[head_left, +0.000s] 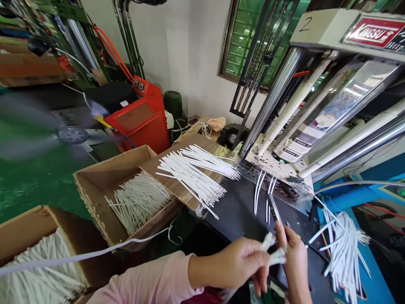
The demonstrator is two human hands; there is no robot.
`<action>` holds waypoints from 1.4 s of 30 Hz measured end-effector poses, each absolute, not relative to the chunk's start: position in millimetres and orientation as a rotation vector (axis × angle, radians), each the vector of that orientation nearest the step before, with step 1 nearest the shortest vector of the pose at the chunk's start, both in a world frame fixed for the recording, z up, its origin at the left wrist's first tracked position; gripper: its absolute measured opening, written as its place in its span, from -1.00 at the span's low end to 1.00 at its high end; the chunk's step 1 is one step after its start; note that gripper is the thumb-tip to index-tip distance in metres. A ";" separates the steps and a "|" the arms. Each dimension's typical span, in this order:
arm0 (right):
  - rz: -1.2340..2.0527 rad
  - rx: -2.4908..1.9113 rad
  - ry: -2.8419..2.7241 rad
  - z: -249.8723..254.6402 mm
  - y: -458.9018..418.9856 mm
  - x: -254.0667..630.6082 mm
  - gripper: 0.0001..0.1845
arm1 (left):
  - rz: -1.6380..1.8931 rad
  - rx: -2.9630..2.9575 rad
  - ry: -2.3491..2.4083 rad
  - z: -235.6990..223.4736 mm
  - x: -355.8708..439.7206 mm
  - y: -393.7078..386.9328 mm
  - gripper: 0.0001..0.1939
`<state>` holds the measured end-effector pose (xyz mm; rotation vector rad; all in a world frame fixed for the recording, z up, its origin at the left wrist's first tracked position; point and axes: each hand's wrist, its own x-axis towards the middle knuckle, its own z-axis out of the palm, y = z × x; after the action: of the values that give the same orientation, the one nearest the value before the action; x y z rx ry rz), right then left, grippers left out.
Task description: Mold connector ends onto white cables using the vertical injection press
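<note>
Hands curl nearly shut: the left hand point(232, 261) and right hand point(294, 257) pinch the fluffy, tufted ends of flat white plastic strips point(274, 251) above a black metal counter point(240, 219). More smooth, ribbon-like strips fill a corrugated cardboard box point(91, 190).

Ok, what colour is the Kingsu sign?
The Kingsu sign is red with white letters, best in the head view.

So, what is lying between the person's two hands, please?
In the head view, white strip tufts lie between the left hand and the right hand.
</note>
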<state>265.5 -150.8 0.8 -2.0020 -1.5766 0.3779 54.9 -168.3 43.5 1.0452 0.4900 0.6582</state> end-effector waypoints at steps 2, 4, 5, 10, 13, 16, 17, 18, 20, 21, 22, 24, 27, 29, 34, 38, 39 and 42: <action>0.332 -1.946 -1.595 -3.3 -146.8 273.1 -0.25 | 0.759 0.969 0.421 74.4 30.3 -151.5 -0.49; 0.321 -1.897 -1.641 -8.8 -147.1 272.6 -0.28 | 0.999 1.053 0.436 110.8 1.0 -129.9 -0.54; 0.335 -1.867 -1.673 -11.8 -148.3 269.7 -0.31 | 1.137 1.134 0.459 129.5 -13.2 -119.7 -0.58; 0.342 -1.727 -1.921 -28.2 -153.3 248.5 -0.53 | 1.547 1.754 0.751 190.7 -57.8 -85.3 -0.50; 0.233 -1.693 -2.054 -35.1 -150.1 238.7 -0.61 | 1.290 2.219 0.925 169.3 -67.3 -60.5 -0.62; 0.201 -1.581 -2.133 -33.8 -143.7 232.2 -0.65 | 0.928 2.481 1.083 104.7 -77.4 -31.2 -0.71; 0.221 -1.556 -2.145 -30.7 -140.8 230.9 -0.66 | 0.819 2.505 1.115 79.9 -81.7 -23.9 -0.69; 0.265 -1.539 -2.157 -26.5 -137.1 229.9 -0.67 | 0.716 2.499 1.152 56.5 -86.3 -19.0 -0.66; 0.392 -1.512 -2.182 -15.6 -125.7 228.4 -0.70 | 0.565 2.455 1.213 20.9 -94.7 -16.5 -0.58; 0.445 -1.496 -2.191 -9.9 -117.1 227.0 -0.71 | 0.526 2.437 1.233 10.5 -97.8 -18.0 -0.53; 0.478 -1.477 -2.197 -4.6 -106.4 224.8 -0.71 | 0.505 2.423 1.249 5.6 -99.6 -20.2 -0.51; 0.468 -1.448 -2.201 3.1 -78.7 216.1 -0.73 | 0.488 2.396 1.305 8.9 -98.2 -23.3 -0.53; 0.340 -1.518 -2.274 6.0 -30.2 191.0 -0.77 | 0.429 2.370 1.474 28.0 -83.1 -15.8 -0.66; 0.222 -1.621 -2.362 3.8 -2.1 169.7 -0.78 | 0.396 2.417 1.564 36.6 -67.1 -2.0 -0.70; 0.041 -1.739 -2.437 -4.2 27.1 138.2 -0.81 | 0.369 2.525 1.562 29.2 -28.1 39.0 -0.74; -0.068 -1.732 -2.538 -5.3 16.3 152.0 -0.81 | 0.339 2.537 1.520 15.6 -13.8 58.9 -0.76; -0.087 -1.731 -2.561 -4.8 11.2 159.0 -0.82 | 0.337 2.541 1.513 13.3 -12.5 62.1 -0.76; -0.139 -1.762 -2.589 -2.5 -6.9 185.0 -0.82 | 0.346 2.567 1.479 9.0 -11.9 68.7 -0.78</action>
<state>185.0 -6.9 -2.5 -1.7622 -2.5892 -0.1393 -11.9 68.7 9.0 2.5673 1.4794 0.3460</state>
